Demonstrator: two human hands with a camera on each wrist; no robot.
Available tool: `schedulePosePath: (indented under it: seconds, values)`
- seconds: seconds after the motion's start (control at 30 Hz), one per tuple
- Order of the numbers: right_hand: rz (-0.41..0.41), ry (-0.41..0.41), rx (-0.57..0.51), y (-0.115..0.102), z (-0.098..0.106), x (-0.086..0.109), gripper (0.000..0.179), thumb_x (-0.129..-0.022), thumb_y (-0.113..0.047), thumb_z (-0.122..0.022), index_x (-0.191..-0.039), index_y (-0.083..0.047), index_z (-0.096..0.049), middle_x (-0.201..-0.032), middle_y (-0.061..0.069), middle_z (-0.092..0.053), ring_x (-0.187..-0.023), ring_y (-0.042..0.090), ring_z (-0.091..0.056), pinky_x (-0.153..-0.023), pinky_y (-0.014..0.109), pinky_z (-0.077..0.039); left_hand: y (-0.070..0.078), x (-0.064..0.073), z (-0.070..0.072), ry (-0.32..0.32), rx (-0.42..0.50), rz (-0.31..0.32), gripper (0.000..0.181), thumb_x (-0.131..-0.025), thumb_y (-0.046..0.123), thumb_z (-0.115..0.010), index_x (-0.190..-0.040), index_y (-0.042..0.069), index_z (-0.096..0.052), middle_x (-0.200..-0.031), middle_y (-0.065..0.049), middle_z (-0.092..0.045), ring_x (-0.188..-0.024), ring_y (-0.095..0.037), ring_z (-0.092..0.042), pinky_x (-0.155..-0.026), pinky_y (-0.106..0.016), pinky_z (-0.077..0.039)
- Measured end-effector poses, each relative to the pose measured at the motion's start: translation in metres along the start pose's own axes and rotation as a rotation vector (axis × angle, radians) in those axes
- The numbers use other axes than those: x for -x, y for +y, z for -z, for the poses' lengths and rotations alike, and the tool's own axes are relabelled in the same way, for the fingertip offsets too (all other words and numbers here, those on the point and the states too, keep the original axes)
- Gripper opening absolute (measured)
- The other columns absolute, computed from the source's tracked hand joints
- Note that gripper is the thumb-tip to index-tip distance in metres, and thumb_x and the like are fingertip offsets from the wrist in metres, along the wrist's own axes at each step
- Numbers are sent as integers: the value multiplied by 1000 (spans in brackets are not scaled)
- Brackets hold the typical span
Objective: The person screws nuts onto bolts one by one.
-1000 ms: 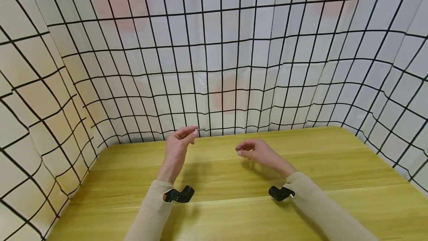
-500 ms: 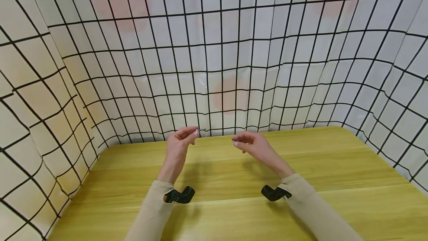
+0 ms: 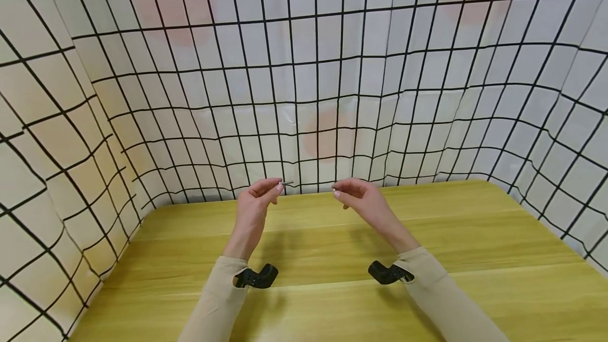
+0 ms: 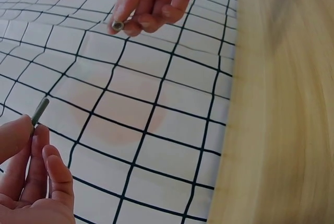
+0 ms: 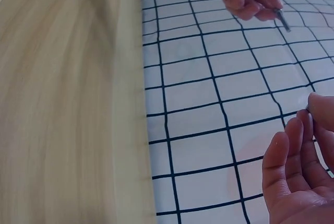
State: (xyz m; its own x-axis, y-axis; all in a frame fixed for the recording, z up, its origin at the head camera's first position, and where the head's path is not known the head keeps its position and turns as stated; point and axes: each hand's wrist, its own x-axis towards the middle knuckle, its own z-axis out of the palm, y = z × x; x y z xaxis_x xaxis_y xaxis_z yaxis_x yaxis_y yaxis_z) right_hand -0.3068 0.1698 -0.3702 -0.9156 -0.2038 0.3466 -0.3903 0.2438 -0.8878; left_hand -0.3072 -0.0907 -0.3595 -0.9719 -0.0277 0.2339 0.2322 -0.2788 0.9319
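Observation:
In the head view my left hand [image 3: 253, 209] is raised over the far part of the table, thumb and fingertips pinching a thin metal bolt [image 3: 288, 182]. The shank of that bolt [image 4: 40, 110] sticks out past the fingertips in the left wrist view; its other end is hidden by the fingers. Across a gap, my right hand [image 3: 367, 200] pinches a small metal nut [image 4: 118, 25], whose round hole faces the left wrist camera. Bolt and nut are apart, at about the same height. In the right wrist view the right fingers [image 5: 295, 156] mostly hide the nut.
Beneath both hands lies the yellow wood-grain table [image 3: 313, 310]. A white sheet with black grid lines [image 3: 328, 78] stands along its back and sides. Each wrist carries a black camera mount [image 3: 256, 277] beside a beige sleeve [image 3: 214, 297].
My right hand has risen and moved slightly left with the nut, closer to the bolt and up to its level. The left hand has stayed nearly still.

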Motion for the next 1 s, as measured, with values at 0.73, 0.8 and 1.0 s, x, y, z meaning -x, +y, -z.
schedulePosePath:
  seconds: [0.73,0.8,1.0]
  values:
    - [6,85,-140,-15,-8,-8,30,-94,-22,-70,-117,-2,-67,-110,16,-65,-84,21,-61,-80,33,-51,7,-1,-3,12,-33,-18,23,-89,6,-73,-108,-6,-71,-91,-2,-71,-79,-17,-56,-80,-34,-43]
    - [10,89,-145,-15,-8,-7,30,-94,-22,-69,-117,-2,-67,-109,16,-65,-82,23,-60,-80,33,-51,7,0,-4,10,-43,-22,22,-89,6,-73,-108,-5,-71,-91,-2,-71,-78,-17,-56,-82,-34,-43]
    - [31,95,-169,-19,-11,-7,28,-94,-22,-70,-116,-4,-68,-107,17,-65,-84,32,-59,-76,29,-51,8,1,-6,1,-24,-32,18,-89,6,-72,-106,-2,-73,-92,-2,-71,-80,-17,-57,-80,-34,-43]
